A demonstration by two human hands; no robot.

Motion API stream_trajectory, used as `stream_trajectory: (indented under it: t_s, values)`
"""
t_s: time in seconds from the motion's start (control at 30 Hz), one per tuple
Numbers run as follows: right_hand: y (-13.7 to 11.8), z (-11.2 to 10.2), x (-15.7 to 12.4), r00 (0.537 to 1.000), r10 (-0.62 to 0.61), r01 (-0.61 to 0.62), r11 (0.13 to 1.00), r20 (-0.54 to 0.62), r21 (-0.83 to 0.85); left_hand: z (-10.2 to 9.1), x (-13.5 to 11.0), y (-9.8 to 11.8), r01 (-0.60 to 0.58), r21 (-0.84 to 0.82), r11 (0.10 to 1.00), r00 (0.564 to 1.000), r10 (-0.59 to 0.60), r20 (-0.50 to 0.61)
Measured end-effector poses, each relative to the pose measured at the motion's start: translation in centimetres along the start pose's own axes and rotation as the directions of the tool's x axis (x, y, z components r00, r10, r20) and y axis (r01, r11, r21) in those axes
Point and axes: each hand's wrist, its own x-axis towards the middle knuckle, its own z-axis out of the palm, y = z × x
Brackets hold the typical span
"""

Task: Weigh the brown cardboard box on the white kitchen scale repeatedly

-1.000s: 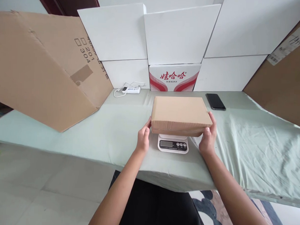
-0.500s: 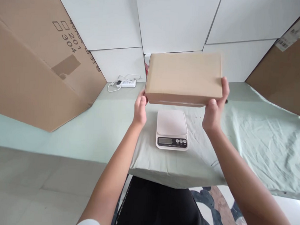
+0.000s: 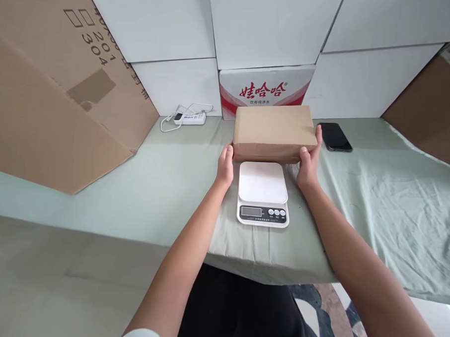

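A flat brown cardboard box (image 3: pixel 274 131) rests on the green-covered table (image 3: pixel 164 185), just behind a white kitchen scale (image 3: pixel 263 192). My left hand (image 3: pixel 225 167) grips the box's left end. My right hand (image 3: pixel 309 161) grips its right end, thumb on the front face and fingers round the side. The scale's platform is bare and its display faces me.
A black phone (image 3: pixel 335 137) lies to the right of the box. A white power strip with cable (image 3: pixel 188 118) lies at the back left. A red-and-white printed carton (image 3: pixel 266 88) and white boxes stand behind. A large brown cardboard sheet (image 3: pixel 45 91) leans at left.
The box sat on the scale, was lifted up off it with both hands, and now lies on the table behind the scale. Both hands keep hold of it.
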Motion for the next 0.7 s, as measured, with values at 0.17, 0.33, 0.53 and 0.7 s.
stream_trajectory:
  t_s: [0.17, 0.33, 0.53, 0.7]
  values:
    - [-1.3, 0.4, -0.2, 0.992, 0.125, -0.125, 0.991, 0.011, 0.053, -0.2, -0.2, -0.3, 0.039, 0.029, 0.999, 0.999, -0.038, -0.013]
    - [-3.1, 0.5, -0.5, 0.976, 0.217, -0.217, 0.972, 0.011, 0.095, -0.4, -0.5, -0.4, 0.057, 0.049, 0.997, 0.998, -0.056, -0.026]
    - [-3.3, 0.4, -0.5, 0.97, 0.241, -0.238, 0.967, -0.018, 0.086, -0.6, -0.2, -0.1, 0.095, 0.061, 0.994, 0.992, -0.089, -0.084]
    - [-2.8, -1.3, 0.0, 0.9, 0.371, -0.329, 0.923, -0.229, 0.2, -2.2, 0.9, 1.6, 0.097, -0.045, 0.994, 0.963, -0.105, -0.248]
